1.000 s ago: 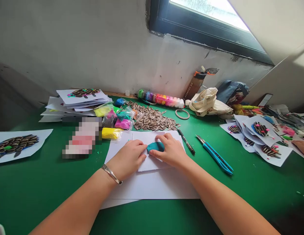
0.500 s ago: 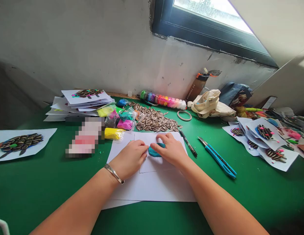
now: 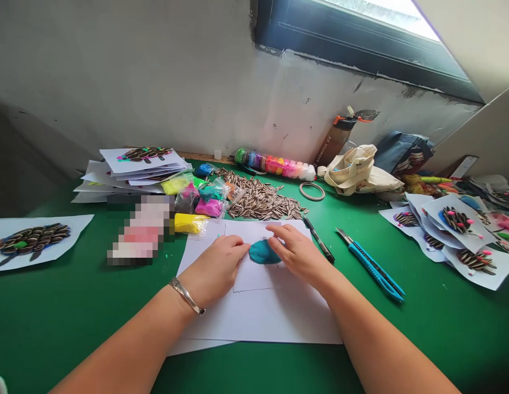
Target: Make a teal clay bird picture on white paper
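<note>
A flattened oval of blue modelling clay (image 3: 263, 252) lies on a white sheet of paper (image 3: 274, 317) that has pencil lines drawn on it. Just left of the clay, my left hand (image 3: 221, 262) rests on the paper with its fingers curled and pressed together, thumb and forefinger meeting at the clay's edge. What those fingertips hold, if anything, is hidden. On the other side, my right hand (image 3: 301, 254) has its fingers apart, the thumb and fingertips at the clay's right edge.
Behind the paper lie sunflower seeds (image 3: 262, 197) and bagged coloured clay (image 3: 191, 223). A pen (image 3: 320, 241) and a blue utility knife (image 3: 371, 265) lie to the right. Seed pictures are stacked at left (image 3: 139, 167) and right (image 3: 459, 230). A bottle (image 3: 335, 141) stands by the wall.
My right hand has shifted right, off the top of the clay, so more of the blue oval shows. My left hand stays nearly where it was. The view has tilted slightly.
</note>
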`<state>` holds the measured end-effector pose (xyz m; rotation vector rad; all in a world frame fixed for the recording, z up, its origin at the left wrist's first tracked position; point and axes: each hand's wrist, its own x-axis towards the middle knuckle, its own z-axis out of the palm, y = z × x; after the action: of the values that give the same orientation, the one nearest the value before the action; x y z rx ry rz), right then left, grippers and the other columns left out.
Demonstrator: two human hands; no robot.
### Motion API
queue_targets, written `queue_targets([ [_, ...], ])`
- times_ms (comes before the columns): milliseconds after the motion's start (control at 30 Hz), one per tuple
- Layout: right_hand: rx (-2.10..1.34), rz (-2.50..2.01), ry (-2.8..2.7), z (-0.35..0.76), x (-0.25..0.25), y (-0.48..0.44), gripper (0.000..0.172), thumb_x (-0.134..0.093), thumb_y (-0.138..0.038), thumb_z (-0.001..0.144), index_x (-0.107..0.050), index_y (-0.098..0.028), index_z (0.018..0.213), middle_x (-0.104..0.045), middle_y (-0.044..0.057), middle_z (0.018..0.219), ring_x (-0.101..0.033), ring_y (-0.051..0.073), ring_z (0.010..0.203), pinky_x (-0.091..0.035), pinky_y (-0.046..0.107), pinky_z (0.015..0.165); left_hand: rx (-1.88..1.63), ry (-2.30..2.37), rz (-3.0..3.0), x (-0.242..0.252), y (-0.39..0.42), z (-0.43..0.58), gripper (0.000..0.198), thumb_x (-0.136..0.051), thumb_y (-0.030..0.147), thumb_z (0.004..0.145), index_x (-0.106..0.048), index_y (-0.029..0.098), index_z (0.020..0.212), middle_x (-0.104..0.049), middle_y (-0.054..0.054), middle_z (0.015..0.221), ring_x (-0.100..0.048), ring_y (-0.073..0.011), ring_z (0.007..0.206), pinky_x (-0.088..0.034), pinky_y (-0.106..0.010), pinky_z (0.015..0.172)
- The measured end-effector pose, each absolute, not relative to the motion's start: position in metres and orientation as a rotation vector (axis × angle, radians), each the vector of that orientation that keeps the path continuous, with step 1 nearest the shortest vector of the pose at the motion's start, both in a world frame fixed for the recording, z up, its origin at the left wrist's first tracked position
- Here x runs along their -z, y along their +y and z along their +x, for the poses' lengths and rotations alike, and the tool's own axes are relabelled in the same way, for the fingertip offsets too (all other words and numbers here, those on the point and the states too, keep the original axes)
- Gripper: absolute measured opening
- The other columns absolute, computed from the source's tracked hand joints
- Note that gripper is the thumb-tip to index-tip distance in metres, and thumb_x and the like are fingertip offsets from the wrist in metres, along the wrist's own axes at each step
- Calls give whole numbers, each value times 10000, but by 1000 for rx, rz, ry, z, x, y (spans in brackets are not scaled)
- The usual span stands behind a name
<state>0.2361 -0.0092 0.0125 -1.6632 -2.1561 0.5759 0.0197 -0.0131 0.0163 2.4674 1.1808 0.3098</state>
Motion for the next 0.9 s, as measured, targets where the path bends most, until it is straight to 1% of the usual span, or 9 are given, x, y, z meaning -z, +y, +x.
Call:
queue_targets([
  [67, -518, -1637, -2213, 237, -18, -14, 359, -413, -385, 956, -571, -280, 1261, -597, 60, 1109, -589, 189, 927, -461, 316, 812, -327, 1182, 2439, -16, -13, 19, 339, -392, 76, 915, -642, 185, 1116, -595, -77, 987, -529, -210, 893, -461, -336, 821],
  [133, -379, -1591, -2311, 236, -24, -19, 311, -425, -338, 955, -623, -284, 1188, -594, 73, 1091, -577, 195, 914, -450, 327, 813, -336, 1188, 2429, -15, -12, 18, 353, -389, 65, 909, -651, 188, 1113, -598, -78, 994, -529, -212, 906, -465, -340, 830],
  [200, -248, -1522, -2411, 234, -29, -24, 278, -449, -296, 945, -651, -297, 1136, -587, 81, 1111, -556, 213, 956, -432, 357, 848, -341, 1196, 2426, -14, -12, 18, 367, -389, 56, 902, -658, 193, 1112, -602, -80, 1011, -531, -214, 923, -469, -344, 847],
  [300, -179, -1464, -2511, 227, -31, -29, 304, -490, -270, 929, -623, -300, 1202, -562, 104, 1232, -508, 259, 1090, -408, 416, 915, -338, 1210, 2428, -11, -10, 18, 390, -392, 45, 892, -648, 189, 1149, -604, -87, 1069, -532, -222, 970, -466, -355, 892],
  [400, -174, -1456, -2580, 220, -29, -29, 355, -514, -315, 925, -585, -269, 1270, -487, 126, 1379, -413, 306, 1247, -355, 484, 999, -330, 1225, 2441, -10, -10, 19, 395, -388, 40, 888, -640, 163, 1165, -604, -102, 1092, -529, -233, 1002, -460, -366, 918],
  [467, -192, -1473, -2613, 217, -29, -28, 359, -522, -361, 922, -593, -262, 1260, -458, 126, 1420, -375, 322, 1292, -319, 527, 1031, -330, 1228, 2448, -10, -10, 20, 395, -382, 35, 887, -646, 162, 1151, -608, -103, 1083, -533, -230, 993, -462, -366, 917],
  [633, -294, -1500, -2607, 219, -28, -25, 335, -525, -400, 923, -620, -286, 1223, -474, 96, 1420, -371, 308, 1314, -296, 551, 1054, -343, 1231, 2452, -10, -11, 21, 388, -383, 37, 888, -653, 175, 1131, -609, -100, 1064, -538, -226, 970, -468, -365, 896],
  [767, -275, -1501, -2535, 222, -22, -22, 431, -534, -428, 912, -551, -267, 1311, -434, 120, 1453, -355, 301, 1331, -292, 551, 1063, -356, 1221, 2443, -9, -11, 20, 376, -382, 40, 891, -651, 169, 1120, -602, -100, 1056, -528, -227, 984, -459, -362, 904],
  [900, -255, -1479, -2573, 221, -16, -18, 363, -547, -461, 898, -618, -302, 1217, -481, 89, 1416, -368, 306, 1318, -284, 568, 1057, -336, 1229, 2434, -10, -12, 21, 368, -382, 40, 886, -650, 170, 1102, -593, -101, 1048, -523, -227, 977, -460, -358, 893],
])
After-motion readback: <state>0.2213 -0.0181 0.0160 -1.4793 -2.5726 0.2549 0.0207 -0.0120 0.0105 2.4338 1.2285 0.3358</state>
